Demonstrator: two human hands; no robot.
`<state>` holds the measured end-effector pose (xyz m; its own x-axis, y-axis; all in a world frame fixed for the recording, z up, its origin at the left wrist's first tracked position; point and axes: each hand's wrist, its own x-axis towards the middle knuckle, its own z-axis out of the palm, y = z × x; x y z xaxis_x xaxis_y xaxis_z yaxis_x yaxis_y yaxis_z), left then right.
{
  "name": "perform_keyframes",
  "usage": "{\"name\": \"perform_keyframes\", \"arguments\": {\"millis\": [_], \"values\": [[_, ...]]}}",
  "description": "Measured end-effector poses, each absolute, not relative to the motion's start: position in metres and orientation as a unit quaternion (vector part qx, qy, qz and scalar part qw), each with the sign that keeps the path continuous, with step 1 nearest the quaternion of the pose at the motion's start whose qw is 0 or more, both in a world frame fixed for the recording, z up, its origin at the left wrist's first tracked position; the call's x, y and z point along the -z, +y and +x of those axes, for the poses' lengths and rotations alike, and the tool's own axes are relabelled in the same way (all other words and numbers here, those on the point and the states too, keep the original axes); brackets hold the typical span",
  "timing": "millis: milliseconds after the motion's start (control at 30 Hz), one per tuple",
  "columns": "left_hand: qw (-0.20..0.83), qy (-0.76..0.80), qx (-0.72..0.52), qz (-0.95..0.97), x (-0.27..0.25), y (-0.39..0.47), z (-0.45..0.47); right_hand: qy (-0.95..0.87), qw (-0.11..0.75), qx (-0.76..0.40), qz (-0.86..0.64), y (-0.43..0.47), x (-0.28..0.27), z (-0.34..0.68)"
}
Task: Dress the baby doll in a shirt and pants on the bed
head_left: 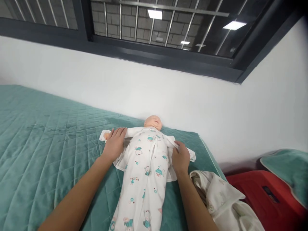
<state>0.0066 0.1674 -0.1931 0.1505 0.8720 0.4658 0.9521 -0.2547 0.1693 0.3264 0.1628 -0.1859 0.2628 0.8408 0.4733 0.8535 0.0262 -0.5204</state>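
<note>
A baby doll point(154, 122) lies on its back on a green quilted mattress point(72, 150), its head close to the wall. It wears white clothing point(144, 166) printed with small teal animals and houses. Both of its arms are stretched out sideways. My left hand point(115, 144) rests across the sleeve on the left of the picture, fingers extended; the doll's small hand shows just beyond. On the other side, my right hand point(181, 158) is closed on the doll's sleeve point(170, 141), pinching the white fabric. Part of the white garment spreads out beneath the torso. The lower legs run out of view.
A crumpled cream cloth point(216, 192) lies at the mattress's right edge, beside my right forearm. Past it are a red plastic case or seat point(267, 192) and a green padded piece point(288, 170). A white wall point(180, 93) with a dark-framed barred window point(154, 48) stands behind.
</note>
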Motion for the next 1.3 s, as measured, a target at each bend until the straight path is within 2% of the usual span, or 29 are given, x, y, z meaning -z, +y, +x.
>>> {"name": "perform_keyframes", "arguments": {"millis": [100, 200, 300, 367, 433, 533, 633, 833, 1300], "values": [[0.048, -0.606, 0.289, -0.74, 0.196, 0.163, 0.007, -0.618, 0.362, 0.022, -0.697, 0.158, 0.187, 0.325], [-0.01, -0.597, 0.387, -0.703, 0.189, 0.153, 0.011, -0.617, 0.348, 0.032, -0.705, 0.157, 0.185, 0.321], [-0.074, -0.578, 0.48, -0.656, 0.162, 0.137, 0.033, -0.596, 0.352, 0.04, -0.72, 0.158, 0.185, 0.317], [-0.099, -0.535, 0.483, -0.686, 0.136, 0.129, 0.06, -0.588, 0.354, 0.042, -0.726, 0.159, 0.186, 0.316], [-0.107, -0.474, 0.391, -0.782, 0.109, 0.13, 0.092, -0.582, 0.354, 0.04, -0.731, 0.161, 0.188, 0.316], [-0.056, -0.434, 0.101, -0.894, 0.08, 0.151, 0.136, -0.57, 0.353, 0.036, -0.741, 0.166, 0.189, 0.317], [-0.06, -0.421, -0.01, -0.905, 0.073, 0.183, 0.169, -0.562, 0.353, 0.032, -0.747, 0.172, 0.19, 0.32], [-0.074, -0.414, -0.111, -0.901, 0.09, 0.223, 0.214, -0.558, 0.382, 0.021, -0.737, 0.178, 0.193, 0.326], [-0.037, -0.388, -0.136, -0.911, 0.077, 0.224, 0.219, -0.535, 0.34, -0.017, -0.773, 0.175, 0.18, 0.344]]}}
